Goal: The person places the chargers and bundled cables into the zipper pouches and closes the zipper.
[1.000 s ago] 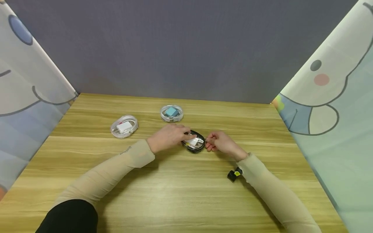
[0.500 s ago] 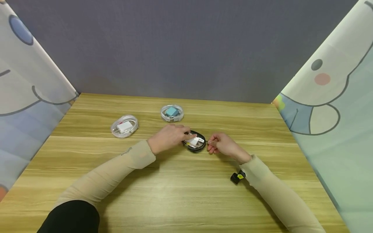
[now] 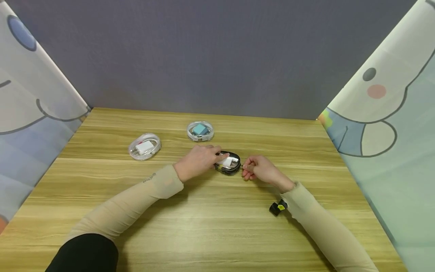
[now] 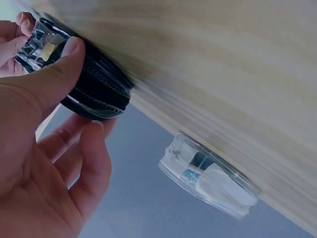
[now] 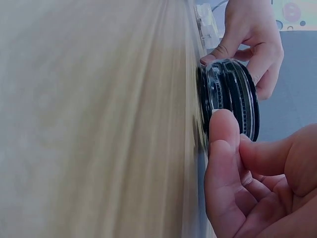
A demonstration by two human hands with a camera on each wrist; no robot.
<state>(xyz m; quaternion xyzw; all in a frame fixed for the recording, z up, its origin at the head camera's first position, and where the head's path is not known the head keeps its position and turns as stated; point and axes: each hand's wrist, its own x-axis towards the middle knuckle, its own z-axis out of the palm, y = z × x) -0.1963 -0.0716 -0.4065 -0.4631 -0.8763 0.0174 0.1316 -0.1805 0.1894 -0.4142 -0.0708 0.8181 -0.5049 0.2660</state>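
Note:
A small round black zipper case (image 3: 228,168) with a clear window stands near the middle of the table; a white charger (image 3: 227,161) shows through the window. My left hand (image 3: 197,162) grips the case at its left side, thumb over the top. In the left wrist view, zipper teeth run round the side of the case (image 4: 101,84), next to my left thumb (image 4: 54,74). At the case's right edge, my right hand (image 3: 259,169) pinches what looks like the zipper pull between thumb and forefinger. The fingertips (image 5: 225,126) mostly hide it in the right wrist view.
Behind the case lies a clear round case with a blue charger (image 3: 200,129). Another clear case with a white charger (image 3: 145,146) sits to the left. A grey panel (image 3: 204,56) rises at the table's back edge. A black wrist camera (image 3: 276,207) hangs by the right cuff.
My right hand has shifted slightly to the right, still pinching at the case's edge. The case has moved a little right and its window looks slightly tipped; my left hand keeps its grip.

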